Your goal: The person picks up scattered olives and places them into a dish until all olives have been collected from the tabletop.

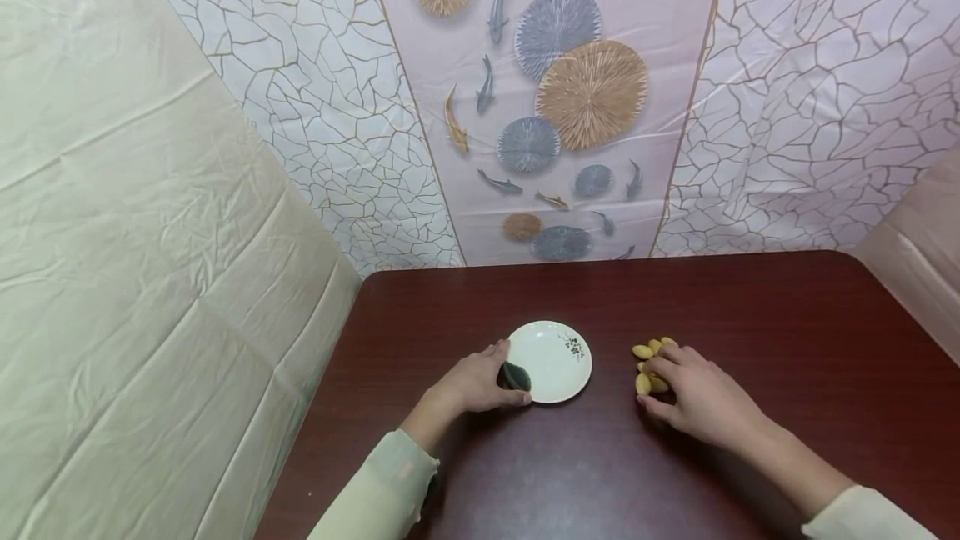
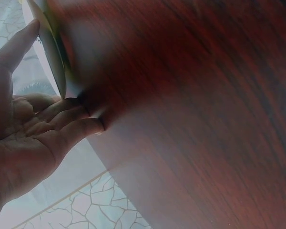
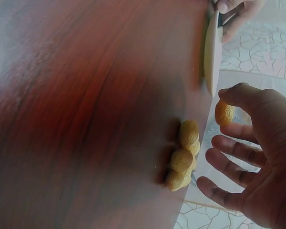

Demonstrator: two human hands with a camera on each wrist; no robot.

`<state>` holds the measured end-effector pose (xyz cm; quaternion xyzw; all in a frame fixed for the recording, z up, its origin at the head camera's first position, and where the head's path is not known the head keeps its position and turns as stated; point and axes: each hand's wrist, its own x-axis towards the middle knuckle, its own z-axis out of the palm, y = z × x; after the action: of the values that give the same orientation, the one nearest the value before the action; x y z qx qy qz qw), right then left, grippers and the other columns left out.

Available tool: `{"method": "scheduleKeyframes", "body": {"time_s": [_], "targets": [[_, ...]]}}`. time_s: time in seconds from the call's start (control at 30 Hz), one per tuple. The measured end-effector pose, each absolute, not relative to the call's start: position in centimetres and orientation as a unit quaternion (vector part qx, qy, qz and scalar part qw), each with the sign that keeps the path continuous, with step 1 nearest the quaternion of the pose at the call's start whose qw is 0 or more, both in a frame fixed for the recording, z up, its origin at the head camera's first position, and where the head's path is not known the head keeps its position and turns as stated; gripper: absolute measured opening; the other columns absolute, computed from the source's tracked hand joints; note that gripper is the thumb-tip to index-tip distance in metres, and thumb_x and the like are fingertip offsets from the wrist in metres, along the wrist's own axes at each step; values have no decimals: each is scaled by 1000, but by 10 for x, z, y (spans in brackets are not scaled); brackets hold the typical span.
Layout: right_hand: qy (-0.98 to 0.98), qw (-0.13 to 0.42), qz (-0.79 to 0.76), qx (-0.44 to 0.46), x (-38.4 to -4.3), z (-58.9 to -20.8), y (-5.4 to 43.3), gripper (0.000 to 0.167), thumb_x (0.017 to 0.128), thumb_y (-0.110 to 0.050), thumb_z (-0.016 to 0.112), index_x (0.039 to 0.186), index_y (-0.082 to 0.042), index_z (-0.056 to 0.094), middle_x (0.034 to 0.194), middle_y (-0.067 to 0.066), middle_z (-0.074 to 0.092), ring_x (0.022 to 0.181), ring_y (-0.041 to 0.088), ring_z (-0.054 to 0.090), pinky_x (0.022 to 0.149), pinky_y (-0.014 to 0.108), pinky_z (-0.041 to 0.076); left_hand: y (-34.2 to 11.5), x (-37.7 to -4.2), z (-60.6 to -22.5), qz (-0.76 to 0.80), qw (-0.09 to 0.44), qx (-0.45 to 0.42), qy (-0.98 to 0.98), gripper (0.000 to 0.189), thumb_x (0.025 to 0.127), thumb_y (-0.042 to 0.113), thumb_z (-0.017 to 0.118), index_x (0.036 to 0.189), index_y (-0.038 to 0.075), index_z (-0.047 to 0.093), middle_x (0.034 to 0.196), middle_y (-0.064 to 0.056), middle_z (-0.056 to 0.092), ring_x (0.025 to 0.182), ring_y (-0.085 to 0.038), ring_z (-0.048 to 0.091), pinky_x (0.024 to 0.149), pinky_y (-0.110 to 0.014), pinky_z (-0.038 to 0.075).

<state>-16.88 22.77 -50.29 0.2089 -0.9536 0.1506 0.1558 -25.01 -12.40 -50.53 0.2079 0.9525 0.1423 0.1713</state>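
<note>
A white saucer-like plate [image 1: 551,365] with a dark floral print lies on the table. My left hand [image 1: 476,377] holds its left rim, thumb at the near side and fingers at the far side. Between them shows a dark green patch [image 1: 516,376] that I cannot identify. In the left wrist view, the plate [image 2: 50,52] is seen edge-on beside the thumb. To the right, my right hand [image 1: 701,394] is over a small cluster of yellow, date-like oval pieces [image 1: 654,347]. Its thumb and index finger pinch one wrinkled oval piece [image 3: 224,112], apart from the cluster [image 3: 182,160].
The dark reddish-brown table [image 1: 600,473] extends around both hands. Behind it hangs a patterned cloth [image 1: 555,190] with fish and round motifs. A pale creased cloth [image 1: 187,273] slopes down along the left side, with another at the right edge.
</note>
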Motion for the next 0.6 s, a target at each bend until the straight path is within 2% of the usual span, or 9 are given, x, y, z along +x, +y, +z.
{"method": "scheduleKeyframes", "body": {"time_s": [0.27, 0.47, 0.6], "targets": [[-947, 160, 163, 226, -175, -504, 218, 24, 84, -27, 95, 89, -23, 73, 121, 13, 75, 108, 37, 72, 73, 55, 62, -125, -251, -507, 140, 173, 206, 953, 113, 94, 65, 80, 175, 4, 28, 178, -19, 38, 165, -36, 40, 133, -52, 38], [-944, 168, 155, 238, -177, -504, 211, 24, 84, -25, 95, 92, -21, 73, 105, 1, 68, 88, 16, 55, 63, 34, 49, -124, -251, -508, 138, 171, 205, 954, 113, 94, 64, 80, 175, 4, 28, 178, -19, 39, 165, -35, 41, 133, -52, 38], [-944, 166, 152, 240, -180, -503, 207, 24, 84, -27, 95, 95, -20, 75, 97, -5, 61, 80, 9, 48, 60, 29, 44, -123, -251, -507, 140, 171, 205, 954, 113, 94, 63, 81, 175, 4, 29, 178, -19, 39, 165, -35, 40, 134, -51, 38]]}}
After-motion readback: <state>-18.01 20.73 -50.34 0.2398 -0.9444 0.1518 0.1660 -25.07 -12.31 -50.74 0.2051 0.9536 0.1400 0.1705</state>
